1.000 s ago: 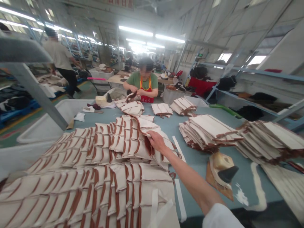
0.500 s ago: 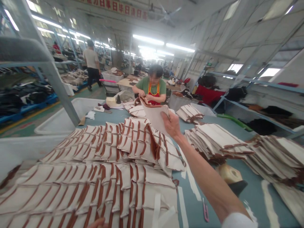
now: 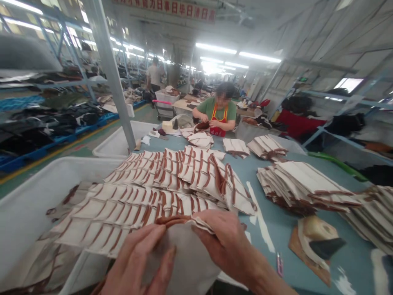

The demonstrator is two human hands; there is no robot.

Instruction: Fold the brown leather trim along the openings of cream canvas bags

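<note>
Close in front of me, an off-white sewn fabric piece [image 3: 184, 254] with a brown edge is held between both hands. My left hand [image 3: 141, 254] grips its left side, fingers bent over the brown edge and thumb on the pale face. My right hand [image 3: 222, 237] pinches the upper right corner, where the pale layers fold together. Behind the hands lie overlapping rows of similar pale pieces [image 3: 123, 205] with brown edges. To the right is a stack of such pieces [image 3: 307, 180]. The lower part of the held piece runs out of view.
A tape roll on a dispenser [image 3: 317, 233] and small pink snips [image 3: 279, 264] lie on the blue-green table [image 3: 267, 205]. White plastic bins [image 3: 61, 172] stand at the left beside a metal post [image 3: 113, 78]. Across the table, a co-worker [image 3: 217, 108] in a red apron handles a brown-and-white piece.
My right hand has come back from the far side of the table with a pale piece. Now my left hand also holds it. The view has turned left.
</note>
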